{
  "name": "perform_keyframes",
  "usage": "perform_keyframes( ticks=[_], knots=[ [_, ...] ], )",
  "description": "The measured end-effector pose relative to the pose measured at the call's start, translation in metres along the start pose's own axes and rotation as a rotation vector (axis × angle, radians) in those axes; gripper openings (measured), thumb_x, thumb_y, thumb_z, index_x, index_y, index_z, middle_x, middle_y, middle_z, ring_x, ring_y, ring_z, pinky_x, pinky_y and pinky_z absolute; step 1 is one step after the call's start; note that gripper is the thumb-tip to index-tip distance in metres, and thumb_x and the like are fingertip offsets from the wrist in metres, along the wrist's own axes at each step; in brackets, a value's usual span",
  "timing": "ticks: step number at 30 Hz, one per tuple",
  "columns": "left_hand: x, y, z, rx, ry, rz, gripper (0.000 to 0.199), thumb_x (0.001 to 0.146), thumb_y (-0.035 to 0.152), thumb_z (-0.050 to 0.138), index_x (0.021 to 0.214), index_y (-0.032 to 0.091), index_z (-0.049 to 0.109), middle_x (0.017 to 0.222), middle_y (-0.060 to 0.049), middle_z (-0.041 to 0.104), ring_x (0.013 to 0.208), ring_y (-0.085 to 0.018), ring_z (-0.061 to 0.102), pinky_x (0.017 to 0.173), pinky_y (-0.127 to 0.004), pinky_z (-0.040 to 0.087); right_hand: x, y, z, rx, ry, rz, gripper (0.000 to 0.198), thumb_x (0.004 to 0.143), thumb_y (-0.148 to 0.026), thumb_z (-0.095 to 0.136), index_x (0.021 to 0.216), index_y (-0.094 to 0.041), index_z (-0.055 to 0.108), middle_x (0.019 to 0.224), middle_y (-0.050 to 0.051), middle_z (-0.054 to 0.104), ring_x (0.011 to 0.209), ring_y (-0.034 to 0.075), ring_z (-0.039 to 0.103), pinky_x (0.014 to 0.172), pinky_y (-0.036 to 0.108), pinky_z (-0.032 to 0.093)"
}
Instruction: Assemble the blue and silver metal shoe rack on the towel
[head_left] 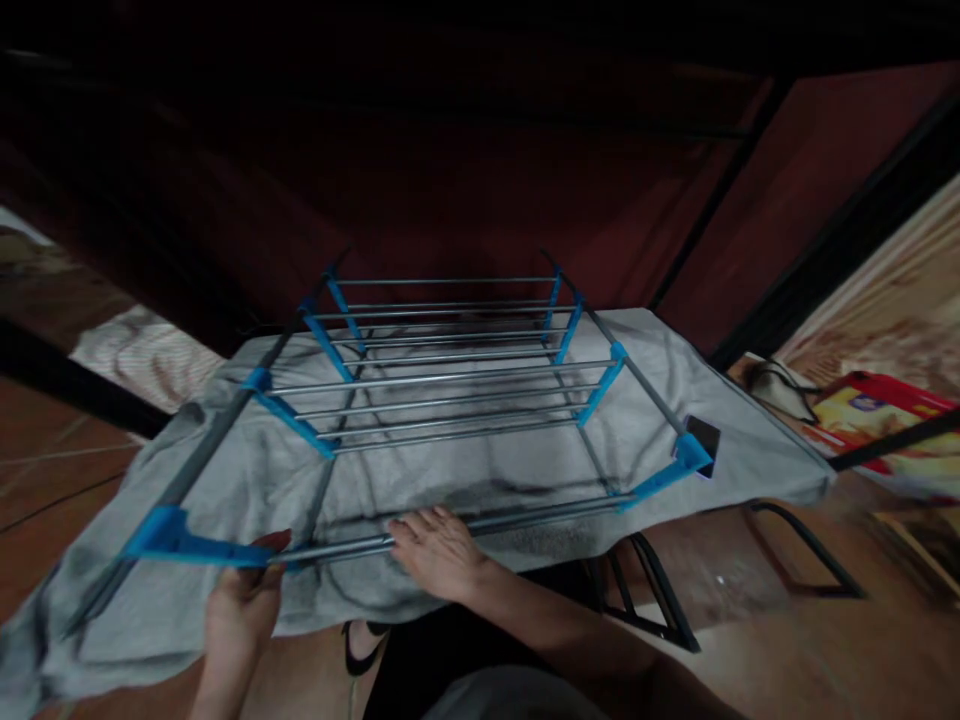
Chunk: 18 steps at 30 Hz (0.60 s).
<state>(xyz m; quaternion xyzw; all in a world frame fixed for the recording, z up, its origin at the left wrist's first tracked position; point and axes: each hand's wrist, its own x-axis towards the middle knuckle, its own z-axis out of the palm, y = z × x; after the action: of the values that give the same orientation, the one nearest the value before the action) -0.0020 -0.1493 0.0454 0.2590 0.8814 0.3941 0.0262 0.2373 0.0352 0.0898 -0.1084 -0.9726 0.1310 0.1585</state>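
Dark red panels [450,180] backed the cloth-covered worktop [757,460], where a phone [707,437] lay partly hidden by one blue corner of the metal-barred rack [450,379]; a red-and-yellow packet [870,415] sat farther right. The rack stretched across the worktop, its near side touching both hands: the left hand [244,598] pinched a blue bracket [199,543], while the right hand [439,555] lay over the bars, fingers [409,530] gripping or merely resting, I couldn't tell.

Brackets [169,535] are blue, rods [442,379] silvery (the dim panel [465,190] seems maroon).
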Motion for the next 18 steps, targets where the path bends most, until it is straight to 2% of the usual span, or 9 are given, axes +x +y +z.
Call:
perform_keyframes(
  ticks=[2, 4, 7, 9, 11, 13, 16, 18],
  knots=[
    [-0.008, 0.01, -0.002, -0.147, -0.022, -0.029, 0.041, 0.066, 0.044, 0.054, 0.099, 0.019, 0.062, 0.103, -0.013, 0.073, 0.101, -0.029, 0.068, 0.091, -0.043, 0.055, -0.016, -0.004, -0.002, 0.041, 0.096, -0.064, 0.028, 0.096, -0.021, 0.047, 0.122, -0.02, 0.056, 0.115, 0.006, 0.067, 0.102, 0.02, 0.061, 0.092, 0.037, 0.05],
    [-0.014, 0.017, -0.003, -0.223, -0.024, -0.072, 0.043, 0.065, 0.043, 0.058, 0.099, 0.018, 0.06, 0.102, -0.013, 0.073, 0.099, -0.029, 0.068, 0.09, -0.044, 0.055, -0.037, -0.006, 0.0, 0.119, 0.157, -0.141, 0.033, 0.095, -0.014, 0.045, 0.126, -0.02, 0.055, 0.126, 0.008, 0.062, 0.116, 0.022, 0.056, 0.099, 0.037, 0.046],
    [-0.021, 0.014, -0.005, -0.318, -0.093, -0.039, 0.049, 0.067, 0.036, 0.057, 0.112, 0.015, 0.057, 0.112, -0.014, 0.069, 0.108, -0.028, 0.066, 0.091, -0.044, 0.055, -0.073, -0.001, 0.01, 0.21, 0.111, -0.178, 0.038, 0.094, -0.006, 0.04, 0.123, -0.023, 0.057, 0.121, 0.005, 0.064, 0.11, 0.019, 0.058, 0.099, 0.035, 0.046],
    [-0.026, 0.004, -0.008, -0.33, -0.105, 0.001, 0.048, 0.068, 0.029, 0.053, 0.114, 0.016, 0.058, 0.115, -0.013, 0.068, 0.112, -0.027, 0.064, 0.093, -0.043, 0.054, -0.096, 0.005, 0.021, 0.218, 0.067, -0.138, 0.045, 0.091, -0.001, 0.038, 0.125, -0.023, 0.056, 0.122, 0.005, 0.064, 0.109, 0.019, 0.059, 0.097, 0.034, 0.048],
    [-0.029, -0.008, -0.012, -0.284, -0.051, 0.006, 0.046, 0.07, 0.025, 0.048, 0.114, 0.016, 0.059, 0.114, -0.012, 0.068, 0.111, -0.025, 0.064, 0.094, -0.042, 0.054, -0.115, 0.014, 0.034, 0.178, 0.041, -0.084, 0.051, 0.089, 0.0, 0.038, 0.13, -0.026, 0.054, 0.125, 0.004, 0.062, 0.111, 0.018, 0.06, 0.096, 0.034, 0.049],
    [-0.025, -0.02, -0.019, -0.184, 0.051, -0.013, 0.043, 0.073, 0.022, 0.045, 0.113, 0.016, 0.06, 0.115, -0.011, 0.068, 0.11, -0.025, 0.064, 0.094, -0.041, 0.054, -0.129, 0.025, 0.047, 0.121, 0.071, -0.027, 0.05, 0.091, -0.004, 0.04, 0.133, -0.027, 0.052, 0.128, 0.004, 0.061, 0.114, 0.019, 0.06, 0.095, 0.035, 0.05],
    [-0.001, -0.039, -0.037, 0.045, 0.209, -0.011, 0.043, 0.077, 0.018, 0.042, 0.116, 0.015, 0.06, 0.122, -0.013, 0.063, 0.117, -0.026, 0.06, 0.098, -0.04, 0.051, -0.139, 0.042, 0.067, 0.053, 0.147, 0.022, 0.046, 0.094, -0.011, 0.041, 0.136, -0.028, 0.05, 0.131, 0.005, 0.06, 0.116, 0.021, 0.059, 0.096, 0.038, 0.049],
    [0.023, -0.05, -0.05, 0.256, 0.269, -0.032, 0.046, 0.079, 0.015, 0.04, 0.122, 0.014, 0.057, 0.128, -0.015, 0.059, 0.122, -0.026, 0.056, 0.103, -0.04, 0.047, -0.141, 0.051, 0.079, 0.03, 0.197, 0.038, 0.044, 0.096, -0.017, 0.042, 0.138, -0.027, 0.048, 0.13, 0.006, 0.061, 0.115, 0.021, 0.06, 0.094, 0.038, 0.049]
  ],
)
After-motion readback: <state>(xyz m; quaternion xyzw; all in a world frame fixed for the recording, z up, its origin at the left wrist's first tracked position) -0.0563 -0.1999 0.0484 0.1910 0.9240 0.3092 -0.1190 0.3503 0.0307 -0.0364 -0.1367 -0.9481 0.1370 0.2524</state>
